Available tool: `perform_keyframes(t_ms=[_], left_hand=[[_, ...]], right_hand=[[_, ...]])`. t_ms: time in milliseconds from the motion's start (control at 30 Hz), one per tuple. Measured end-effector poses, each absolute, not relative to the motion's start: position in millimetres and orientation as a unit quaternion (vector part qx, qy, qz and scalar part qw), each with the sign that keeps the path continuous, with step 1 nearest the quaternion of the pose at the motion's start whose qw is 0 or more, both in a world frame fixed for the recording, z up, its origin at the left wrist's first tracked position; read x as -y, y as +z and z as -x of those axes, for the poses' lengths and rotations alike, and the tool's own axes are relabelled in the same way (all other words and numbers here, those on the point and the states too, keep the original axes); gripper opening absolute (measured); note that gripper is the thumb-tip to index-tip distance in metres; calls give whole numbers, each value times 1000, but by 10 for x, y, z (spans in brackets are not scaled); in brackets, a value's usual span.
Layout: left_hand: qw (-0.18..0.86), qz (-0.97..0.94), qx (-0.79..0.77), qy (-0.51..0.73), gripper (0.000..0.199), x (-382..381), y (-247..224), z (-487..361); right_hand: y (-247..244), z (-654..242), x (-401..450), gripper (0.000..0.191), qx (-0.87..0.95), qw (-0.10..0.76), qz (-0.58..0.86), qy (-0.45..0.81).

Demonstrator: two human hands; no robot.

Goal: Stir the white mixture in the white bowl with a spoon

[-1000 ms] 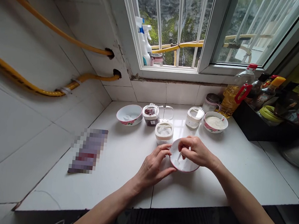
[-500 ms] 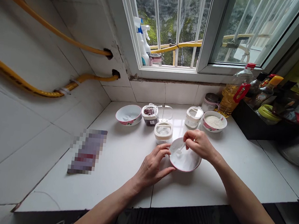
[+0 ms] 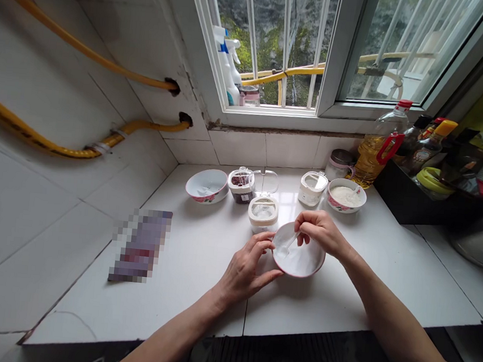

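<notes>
A bowl point(image 3: 308, 260) with a pink rim stands on the white tiled counter, with white contents inside that look powdery or liquid; I cannot tell which. My left hand point(image 3: 248, 266) grips its left side, fingers at the far rim and thumb at the near edge. Above the bowl, my right hand point(image 3: 318, 232) pinches the handle of a small, pale spoon point(image 3: 290, 245), whose head dips into the white contents on the left. Just behind my left fingers sits a clear container point(image 3: 263, 214) with a white rim and its lid up.
Behind stand a flowered bowl point(image 3: 207, 187), a jar of dark red pieces point(image 3: 241, 185), another white-rimmed jar point(image 3: 312, 188) and a bowl of pale grains or powder point(image 3: 346, 196). An oil bottle point(image 3: 369, 156) and a black box point(image 3: 409, 194) of bottles fill the right. A blurred purple item point(image 3: 143, 247) lies left.
The spoon's head has shifted slightly left and down inside the bowl as my right hand tilts it. My left hand keeps its hold on the rim.
</notes>
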State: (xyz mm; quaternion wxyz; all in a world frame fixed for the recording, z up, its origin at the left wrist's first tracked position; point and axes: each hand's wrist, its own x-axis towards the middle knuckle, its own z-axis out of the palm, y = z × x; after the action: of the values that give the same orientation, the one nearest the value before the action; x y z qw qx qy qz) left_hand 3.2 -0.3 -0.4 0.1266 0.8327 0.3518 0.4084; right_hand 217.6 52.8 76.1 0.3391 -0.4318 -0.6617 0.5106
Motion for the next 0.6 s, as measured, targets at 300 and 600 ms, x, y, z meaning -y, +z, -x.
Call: perform_keyframes(t_ms=[300, 600], left_hand=[[122, -834, -348, 410, 33, -11, -5, -27], [120, -835, -345, 411, 33, -12, -9, -31]], right_hand=[[751, -2239, -653, 12, 585, 376, 471, 543], [706, -2316, -769, 11, 524, 405, 461, 590]])
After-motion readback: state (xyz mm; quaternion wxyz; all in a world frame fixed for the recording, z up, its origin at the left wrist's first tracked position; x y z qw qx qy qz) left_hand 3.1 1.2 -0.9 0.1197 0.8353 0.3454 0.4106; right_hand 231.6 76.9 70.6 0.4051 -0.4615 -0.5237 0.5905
